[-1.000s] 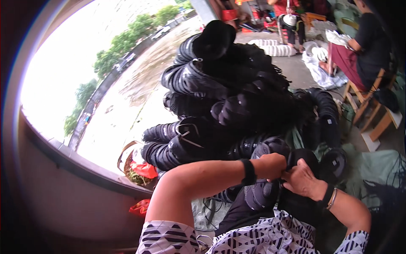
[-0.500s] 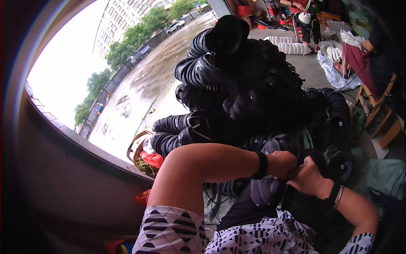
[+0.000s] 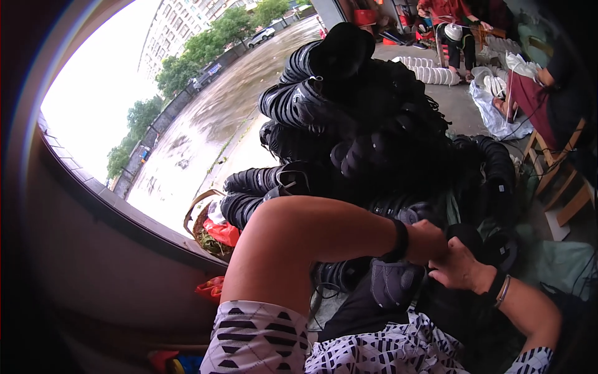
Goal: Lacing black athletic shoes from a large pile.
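Note:
My left hand [image 3: 427, 242] and my right hand [image 3: 461, 265] meet above my lap, fingers curled in and closed. What they pinch between them is dark and hidden by the knuckles. Just beyond the right hand a black shoe upper [image 3: 466, 234] shows, its outline hard to separate from the dark clothing. Below the left wrist a dark grey shoe upper [image 3: 392, 283] with pale stitching rests on my lap. More nested black uppers [image 3: 341, 274] lie under my left forearm.
A tall heap of stacked black shoe uppers [image 3: 374, 131] rises ahead. To its left stands a basket [image 3: 198, 227] with a red bag [image 3: 221, 232]. Wooden stool [image 3: 557, 168] and a seated person [image 3: 536, 103] are at right; another person [image 3: 458, 34] sits farther back near white shoe stacks [image 3: 433, 73].
Both my hands have shifted slightly right, staying together and closed. My left forearm now covers more of the grey upper. The far seated person's hands have moved apart.

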`<state>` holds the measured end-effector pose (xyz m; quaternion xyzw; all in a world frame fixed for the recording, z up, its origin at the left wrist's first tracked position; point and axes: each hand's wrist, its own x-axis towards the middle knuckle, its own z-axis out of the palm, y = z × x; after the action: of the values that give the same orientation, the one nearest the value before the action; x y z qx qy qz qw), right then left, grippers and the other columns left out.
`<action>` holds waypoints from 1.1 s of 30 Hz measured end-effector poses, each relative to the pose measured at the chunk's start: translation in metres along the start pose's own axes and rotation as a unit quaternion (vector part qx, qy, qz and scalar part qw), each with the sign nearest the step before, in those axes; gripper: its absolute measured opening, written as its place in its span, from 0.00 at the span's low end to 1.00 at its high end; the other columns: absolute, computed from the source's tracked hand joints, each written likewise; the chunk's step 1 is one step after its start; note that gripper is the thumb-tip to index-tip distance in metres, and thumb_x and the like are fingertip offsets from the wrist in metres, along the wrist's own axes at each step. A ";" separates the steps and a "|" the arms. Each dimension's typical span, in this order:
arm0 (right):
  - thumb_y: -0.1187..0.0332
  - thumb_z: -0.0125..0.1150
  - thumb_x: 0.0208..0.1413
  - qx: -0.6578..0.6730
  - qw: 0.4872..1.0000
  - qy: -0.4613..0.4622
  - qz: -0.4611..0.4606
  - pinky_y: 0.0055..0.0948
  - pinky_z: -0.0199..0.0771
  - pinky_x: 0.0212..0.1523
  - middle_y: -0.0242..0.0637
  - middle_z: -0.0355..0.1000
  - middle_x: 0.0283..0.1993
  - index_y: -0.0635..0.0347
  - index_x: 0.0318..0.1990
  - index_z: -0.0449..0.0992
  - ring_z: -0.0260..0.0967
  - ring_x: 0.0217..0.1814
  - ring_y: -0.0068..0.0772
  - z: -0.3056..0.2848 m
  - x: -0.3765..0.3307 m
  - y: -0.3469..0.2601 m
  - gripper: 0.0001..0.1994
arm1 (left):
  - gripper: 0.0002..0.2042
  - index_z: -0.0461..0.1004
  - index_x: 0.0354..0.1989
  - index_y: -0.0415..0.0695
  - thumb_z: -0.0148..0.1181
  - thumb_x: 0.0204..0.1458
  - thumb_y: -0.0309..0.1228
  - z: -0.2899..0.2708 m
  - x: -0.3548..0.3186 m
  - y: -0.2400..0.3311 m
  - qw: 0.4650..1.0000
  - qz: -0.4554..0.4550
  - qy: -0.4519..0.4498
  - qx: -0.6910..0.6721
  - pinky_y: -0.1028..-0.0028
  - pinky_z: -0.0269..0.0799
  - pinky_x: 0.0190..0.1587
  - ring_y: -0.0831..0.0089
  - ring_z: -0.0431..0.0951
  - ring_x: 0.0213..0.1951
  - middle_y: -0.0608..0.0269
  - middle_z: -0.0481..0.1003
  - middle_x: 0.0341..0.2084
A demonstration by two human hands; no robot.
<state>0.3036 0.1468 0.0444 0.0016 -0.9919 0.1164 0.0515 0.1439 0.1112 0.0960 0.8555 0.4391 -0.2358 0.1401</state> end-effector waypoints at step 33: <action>0.62 0.49 0.60 0.590 0.611 0.333 0.411 0.13 0.49 0.13 0.36 0.72 0.25 0.63 0.40 0.73 0.55 0.14 0.14 -0.045 -0.129 0.047 0.13 | 0.10 0.72 0.43 0.37 0.57 0.55 0.28 0.103 -0.067 0.026 0.487 -0.144 0.435 -0.744 0.82 0.69 0.34 0.83 0.73 0.28 0.66 0.75 0.26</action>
<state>0.4354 0.2023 0.0642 -0.4149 -0.5204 0.6776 0.3128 0.1023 0.0046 0.0446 0.3521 0.5730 0.5638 0.4795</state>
